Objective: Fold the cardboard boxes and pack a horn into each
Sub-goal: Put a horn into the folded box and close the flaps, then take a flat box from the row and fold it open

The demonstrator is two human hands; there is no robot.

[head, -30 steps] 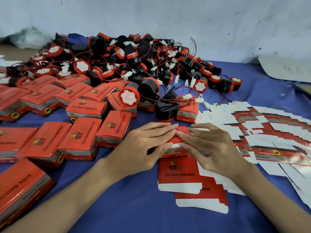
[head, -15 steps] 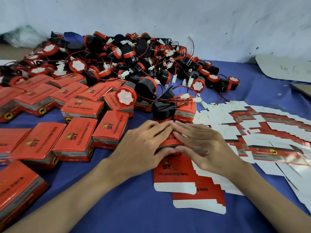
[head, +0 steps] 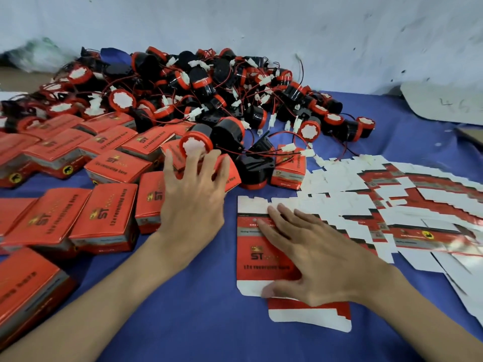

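Note:
My left hand (head: 193, 205) is spread with straight fingers over a closed red box (head: 231, 176), just in front of a red-faced black horn (head: 194, 145). My right hand (head: 313, 257) lies flat on an unfolded red-and-white box blank (head: 251, 257), fingers across its upper part and thumb at its lower edge. A second blank (head: 308, 314) pokes out below it. Behind lies a big pile of black-and-red horns (head: 209, 82) with red wires and white plugs.
Several closed red boxes (head: 104, 218) fill the left side of the blue cloth (head: 196, 322). A fan of flat blanks (head: 366, 194) covers the right side. A grey wall (head: 261, 27) stands behind, and a cardboard sheet (head: 444, 103) lies at far right.
Both hands were pressing one box shut together. Now my left hand has moved that box up and left toward the packed ones, and my right hand has dropped onto a flat blank.

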